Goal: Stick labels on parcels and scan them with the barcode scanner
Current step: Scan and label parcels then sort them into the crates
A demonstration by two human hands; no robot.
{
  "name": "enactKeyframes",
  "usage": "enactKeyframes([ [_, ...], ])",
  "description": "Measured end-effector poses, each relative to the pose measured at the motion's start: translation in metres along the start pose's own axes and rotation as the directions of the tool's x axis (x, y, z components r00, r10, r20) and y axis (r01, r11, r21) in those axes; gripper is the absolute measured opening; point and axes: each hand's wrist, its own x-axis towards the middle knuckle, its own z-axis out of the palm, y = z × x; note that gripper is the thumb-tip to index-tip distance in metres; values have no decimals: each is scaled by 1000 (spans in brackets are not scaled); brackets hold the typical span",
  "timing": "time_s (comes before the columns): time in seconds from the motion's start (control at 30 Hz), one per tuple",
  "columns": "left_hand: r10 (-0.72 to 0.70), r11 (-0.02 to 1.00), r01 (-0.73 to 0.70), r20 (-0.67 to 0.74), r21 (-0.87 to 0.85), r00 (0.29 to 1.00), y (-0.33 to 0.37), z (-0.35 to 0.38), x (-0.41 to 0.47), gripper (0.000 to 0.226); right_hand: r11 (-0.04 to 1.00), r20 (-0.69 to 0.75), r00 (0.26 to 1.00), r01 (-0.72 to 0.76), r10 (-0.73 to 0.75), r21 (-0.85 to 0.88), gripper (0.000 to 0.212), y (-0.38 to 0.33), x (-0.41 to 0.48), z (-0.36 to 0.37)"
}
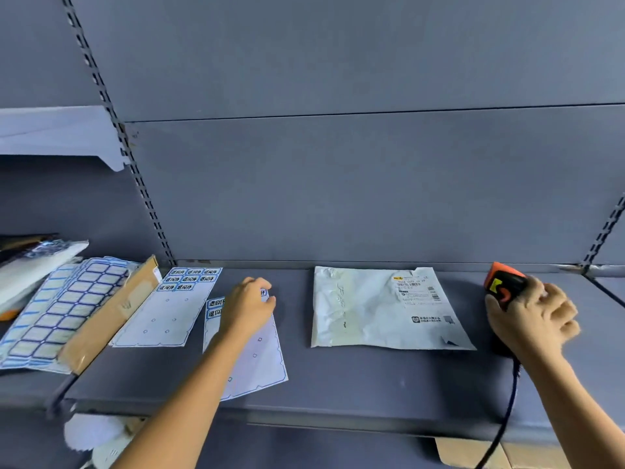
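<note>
A white poly-mailer parcel (375, 309) lies flat on the grey shelf (338, 384), with a printed shipping label (416, 288) at its upper right. My right hand (531, 316) grips the black-and-orange barcode scanner (504, 282) to the right of the parcel, its cable trailing down. My left hand (248, 306) rests on a label sheet (257, 360) left of the parcel, fingertips pinching at a blue-edged sticker at the sheet's top. A second label sheet (169, 313) with several blue stickers lies further left.
A brown cardboard box (111, 319) leans at the left, beside a stack of blank blue-bordered label sheets (54, 313) and a pile of packages (30, 262). Slotted uprights (135, 170) frame the shelf's back panel. Cardboard (470, 451) sits below the shelf edge.
</note>
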Motion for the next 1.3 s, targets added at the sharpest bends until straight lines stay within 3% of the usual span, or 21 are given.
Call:
enactKeyframes([
  [0.07,-18,989,6,79,145,997,-27,-9,1,41,979,-30,979,202,-201,21,53,-24,-11,5],
  [0.13,-46,981,6,202,195,978,-45,-13,-2,54,914,46,913,403,-405,52,43,-58,-30,12],
  [0.2,-36,986,-7,252,165,967,-50,-10,-10,60,812,164,796,559,-582,169,34,-94,-55,23],
  [0.27,10,994,-37,243,105,970,-48,-5,-17,65,680,262,628,661,-733,317,31,-125,-83,40],
  [0.33,67,996,-79,249,40,966,-41,1,-24,77,582,350,470,714,-810,389,34,-148,-108,61],
  [0.4,116,992,-122,223,13,968,-35,9,-31,94,525,395,375,750,-839,403,39,-162,-128,79],
  [0.5,185,983,-183,79,-33,980,-31,18,-39,75,478,461,289,797,-839,370,51,-163,-142,101],
  [0.6,229,965,-233,-49,-121,972,-31,17,-39,56,418,411,280,859,-868,297,53,-155,-148,110],
  [0.67,227,963,-231,-41,-141,973,-34,15,-36,57,423,383,305,863,-872,277,41,-154,-148,112],
  [0.8,181,966,-184,-36,-182,983,-34,16,-33,53,438,411,305,853,-859,283,40,-152,-148,113],
  [0.87,169,971,-172,-36,-163,985,-32,16,-34,48,445,411,314,851,-856,278,48,-153,-148,116],
  [0.97,112,977,-118,-44,-176,993,-29,16,-33,45,464,454,295,825,-840,323,80,-155,-148,117],
  [1.03,61,981,-67,-39,-184,997,-28,15,-30,41,485,484,306,821,-820,302,91,-155,-148,115],
  [1.2,48,998,-44,85,-50,995,-18,10,-16,31,502,513,311,817,-800,286,93,-156,-148,113],
  [1.3,64,996,-61,48,-63,997,-19,14,-16,23,504,515,311,812,-799,292,91,-155,-147,113],
])
